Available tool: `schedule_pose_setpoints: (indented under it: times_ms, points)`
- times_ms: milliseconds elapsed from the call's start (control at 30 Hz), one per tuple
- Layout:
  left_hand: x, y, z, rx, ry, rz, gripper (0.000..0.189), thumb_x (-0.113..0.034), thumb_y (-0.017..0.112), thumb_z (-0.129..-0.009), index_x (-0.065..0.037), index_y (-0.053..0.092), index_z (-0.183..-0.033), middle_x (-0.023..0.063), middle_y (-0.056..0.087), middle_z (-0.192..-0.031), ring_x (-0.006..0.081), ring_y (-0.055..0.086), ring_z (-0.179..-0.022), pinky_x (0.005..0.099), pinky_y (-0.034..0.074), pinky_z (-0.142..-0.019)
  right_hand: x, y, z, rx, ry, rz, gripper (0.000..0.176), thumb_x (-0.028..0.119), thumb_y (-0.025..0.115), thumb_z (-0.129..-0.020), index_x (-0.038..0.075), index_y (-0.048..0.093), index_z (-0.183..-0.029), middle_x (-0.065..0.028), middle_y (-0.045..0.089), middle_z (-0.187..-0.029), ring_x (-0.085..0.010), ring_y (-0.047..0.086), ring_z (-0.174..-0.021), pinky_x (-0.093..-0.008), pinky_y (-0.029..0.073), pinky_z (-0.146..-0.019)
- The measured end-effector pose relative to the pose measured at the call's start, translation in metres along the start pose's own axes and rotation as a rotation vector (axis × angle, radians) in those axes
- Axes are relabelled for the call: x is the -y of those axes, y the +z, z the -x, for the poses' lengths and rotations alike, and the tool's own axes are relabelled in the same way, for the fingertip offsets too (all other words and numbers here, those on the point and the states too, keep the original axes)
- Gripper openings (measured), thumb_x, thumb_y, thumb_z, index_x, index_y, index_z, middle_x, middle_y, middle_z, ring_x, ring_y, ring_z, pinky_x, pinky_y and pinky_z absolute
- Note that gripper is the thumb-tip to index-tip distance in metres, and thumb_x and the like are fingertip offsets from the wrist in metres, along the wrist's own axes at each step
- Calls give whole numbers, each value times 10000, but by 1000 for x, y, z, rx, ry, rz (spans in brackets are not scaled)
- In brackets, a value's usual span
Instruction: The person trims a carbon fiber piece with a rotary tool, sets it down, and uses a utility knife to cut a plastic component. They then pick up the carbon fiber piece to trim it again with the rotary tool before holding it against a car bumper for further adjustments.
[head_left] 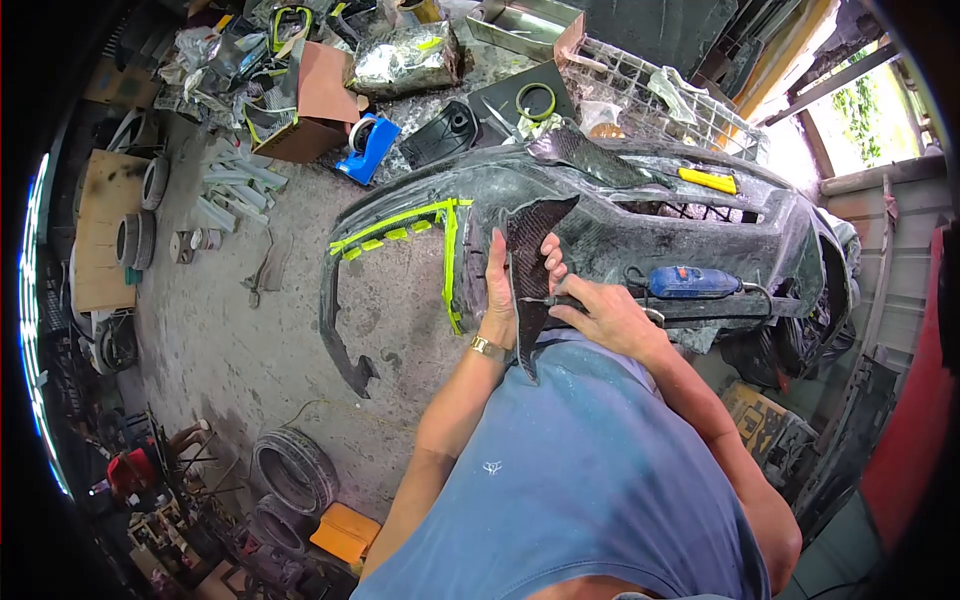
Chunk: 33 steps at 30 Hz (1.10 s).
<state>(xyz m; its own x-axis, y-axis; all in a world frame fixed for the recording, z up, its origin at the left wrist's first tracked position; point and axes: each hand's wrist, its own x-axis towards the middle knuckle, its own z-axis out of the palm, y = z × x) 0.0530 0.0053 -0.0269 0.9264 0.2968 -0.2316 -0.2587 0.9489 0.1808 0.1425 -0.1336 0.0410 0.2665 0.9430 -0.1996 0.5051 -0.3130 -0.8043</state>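
Observation:
My left hand (499,292) grips a dark, curved carbon-fibre piece (531,250), thumb on its left edge and fingertips showing round its right side. The piece stands lengthwise in front of my shirt, narrowing to a point at the bottom. My right hand (615,318) is closed around a slim rotary tool handpiece (560,301). Its thin tip lies over the lower part of the carbon-fibre piece; whether it touches is hard to tell. To the right, a blue rotary tool body (692,282) rests on a large dark car bumper (660,245).
Bright green tape (452,262) edges the bumper's left opening. On the bumper lie a yellow-handled cutter (708,181) and another carbon-fibre piece (590,158). Behind are a blue tape dispenser (368,148), a cardboard box (310,105) and a wire rack (640,85). Tyres (296,470) lie lower left.

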Motion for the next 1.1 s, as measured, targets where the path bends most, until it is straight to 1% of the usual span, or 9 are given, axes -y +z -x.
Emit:
schedule_pose_setpoints:
  times_ms: [33,100,267,367,433,533,600,800,1100]
  points:
    - [-1,-6,-1,80,-68,40,688,-741,487,-831,-56,464,-891,49,476,-789,176,498,-771,301,442,-776,-3,2,-1,-15,-56,11,278,248,620,-897,39,529,-1055,-194,645,-942,-402,617,-891,-464,487,-743]
    - [2,-4,-1,82,-57,54,691,-747,492,-824,-59,460,-884,51,476,-780,182,499,-779,303,442,-786,-4,3,-3,-35,-125,7,301,267,640,-879,42,536,-1050,-186,646,-936,-401,622,-855,-465,491,-719]
    - [3,-4,-2,71,-39,71,693,-746,495,-824,-56,459,-880,44,460,-770,180,497,-786,305,439,-815,-2,4,-1,24,-113,65,293,281,635,-882,56,555,-1052,-178,644,-927,-384,624,-826,-468,490,-683]
    - [4,-9,-4,11,-5,100,685,-725,496,-840,-42,469,-893,38,446,-793,173,489,-775,307,437,-824,-5,7,0,51,-133,82,292,291,632,-884,62,558,-1050,-172,643,-909,-379,623,-805,-469,489,-666]
    - [4,-14,-4,117,-49,173,693,-686,503,-861,-7,428,-976,52,399,-865,174,432,-794,352,399,-831,-6,7,0,44,-138,89,294,296,631,-885,64,559,-1051,-170,643,-896,-377,623,-795,-469,488,-661]
    - [6,-15,-6,77,-13,138,690,-679,497,-869,0,430,-971,55,399,-866,179,435,-796,357,403,-848,-7,7,0,28,-149,100,295,303,634,-883,64,561,-1040,-166,645,-877,-376,623,-784,-466,486,-658]
    - [7,-16,-7,76,-15,143,693,-679,493,-871,4,432,-972,55,399,-865,179,436,-795,358,405,-855,-9,7,1,60,-136,106,291,306,634,-882,58,563,-1017,-165,647,-864,-373,622,-778,-468,484,-653]
    - [7,-18,-9,74,-21,136,697,-674,492,-874,12,442,-984,57,404,-866,179,442,-785,361,413,-865,-7,4,0,55,-130,84,266,292,640,-877,53,556,-960,-174,646,-854,-372,625,-776,-469,483,-650]
    - [7,-16,-7,59,-23,151,685,-667,497,-875,6,456,-994,55,414,-866,177,458,-787,371,424,-883,-5,1,-4,43,-149,70,261,272,644,-872,72,580,-1026,-180,647,-863,-381,623,-802,-467,488,-671]
